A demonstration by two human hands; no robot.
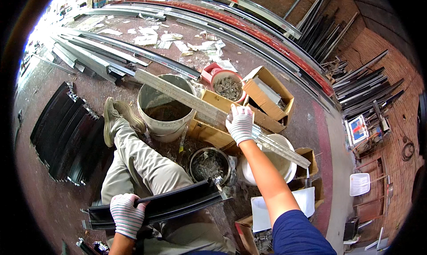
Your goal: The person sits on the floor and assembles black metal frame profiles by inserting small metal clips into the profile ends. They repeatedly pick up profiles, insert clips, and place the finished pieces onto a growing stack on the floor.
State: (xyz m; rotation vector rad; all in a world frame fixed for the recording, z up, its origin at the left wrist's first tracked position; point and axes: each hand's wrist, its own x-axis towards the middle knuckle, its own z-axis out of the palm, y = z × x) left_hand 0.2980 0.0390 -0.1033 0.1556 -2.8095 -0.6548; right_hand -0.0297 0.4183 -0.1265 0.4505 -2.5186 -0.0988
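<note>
My left hand (pixel 127 215), in a striped work glove, is closed around one edge of a black channel-shaped profile (pixel 178 204) lying across my lap. The profile's right end carries small metal fittings. My right hand (pixel 241 124), gloved alike, reaches forward over a long pale bar (pixel 182 96) laid across the containers. Its fingers are bent at the bar, beside an open wooden box (pixel 213 132); what they hold, if anything, is hidden. Below that hand stands a round metal bowl (pixel 210 167) of small dark pieces.
A large dirty white bucket (pixel 167 126) stands ahead, a second white bucket (pixel 284 155) to its right. Cardboard boxes (pixel 271 95) and a red container (pixel 227 85) of small parts are beyond. More black profiles (pixel 66 132) lie at left; long metal lengths (pixel 102 61) cover the far floor.
</note>
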